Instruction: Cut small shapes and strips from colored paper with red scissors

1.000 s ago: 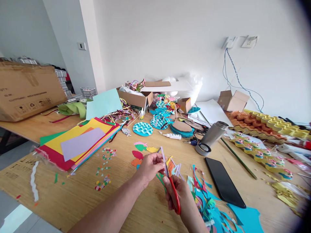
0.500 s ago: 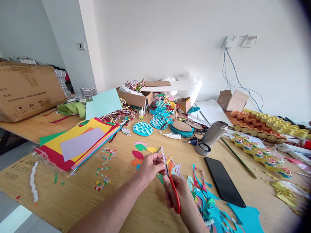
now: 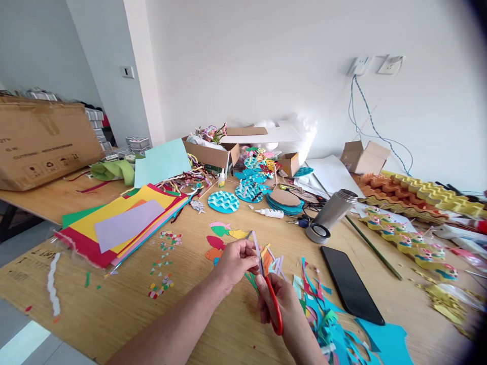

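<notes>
My right hand [image 3: 279, 299] is closed on a pair of scissors with red handles [image 3: 277, 309], its blades pointing up and away from me. Close in front, my left hand [image 3: 239, 261] pinches a narrow lilac paper strip [image 3: 256, 243], which stands upright beside the blades. Whether the blades touch the strip I cannot tell. Just beyond my left hand lie several paper fish, among them a pink fish [image 3: 219, 226], a yellow fish [image 3: 239, 234] and an orange fish [image 3: 213, 254]. Loose lilac strips [image 3: 279, 266] lie behind my right hand, beside orange and green ones partly hidden by my hands.
Stacked coloured paper [image 3: 129, 223] and small paper dots [image 3: 163, 286] lie left. On the right are a black phone [image 3: 352, 284], a steel flask [image 3: 337, 210], blue paper scraps [image 3: 342, 329] and egg trays [image 3: 403, 195]. Blue wavy discs [image 3: 223, 202] and a glue bottle [image 3: 270, 213] lie farther back.
</notes>
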`<state>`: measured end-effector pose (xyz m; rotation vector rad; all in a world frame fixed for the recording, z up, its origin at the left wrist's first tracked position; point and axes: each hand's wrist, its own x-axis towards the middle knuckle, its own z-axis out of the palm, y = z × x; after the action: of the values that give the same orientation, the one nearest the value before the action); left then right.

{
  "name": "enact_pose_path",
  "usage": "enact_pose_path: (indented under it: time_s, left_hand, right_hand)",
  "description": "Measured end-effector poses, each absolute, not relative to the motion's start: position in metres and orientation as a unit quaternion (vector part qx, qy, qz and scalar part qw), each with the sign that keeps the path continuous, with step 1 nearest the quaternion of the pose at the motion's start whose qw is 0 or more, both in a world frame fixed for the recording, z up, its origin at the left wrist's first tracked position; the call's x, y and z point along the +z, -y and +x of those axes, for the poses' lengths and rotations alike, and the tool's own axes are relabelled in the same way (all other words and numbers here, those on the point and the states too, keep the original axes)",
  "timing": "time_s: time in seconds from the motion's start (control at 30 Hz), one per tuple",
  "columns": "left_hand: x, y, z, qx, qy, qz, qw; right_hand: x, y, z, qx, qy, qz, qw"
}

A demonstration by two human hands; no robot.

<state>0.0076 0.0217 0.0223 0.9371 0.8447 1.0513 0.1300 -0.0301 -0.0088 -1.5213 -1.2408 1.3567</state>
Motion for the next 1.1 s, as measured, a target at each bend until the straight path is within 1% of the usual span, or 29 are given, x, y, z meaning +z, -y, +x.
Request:
enact_pose_path:
  time_s: [0.23,0.53,1.1]
  left_hand:
    - [0.0213,-0.0221,0.0073,0.466,-0.378,0.423,0.679]
    - [0.0203,-0.0217,0.0075,0.465,-0.38,0.422,0.679]
    - [0.0185,-0.0233,0.0083,0.464,-0.381,0.417,0.682]
  right_hand:
    - [-0.0072,0.0307,0.1304,0.52,0.49,-0.602,0.357]
    - [-0.0109,0.0298,0.13,0.516,0.465,-0.621,0.363]
    - [-0.0122,0.0301,0.1299,0.538,0.466,-0.597,0.37]
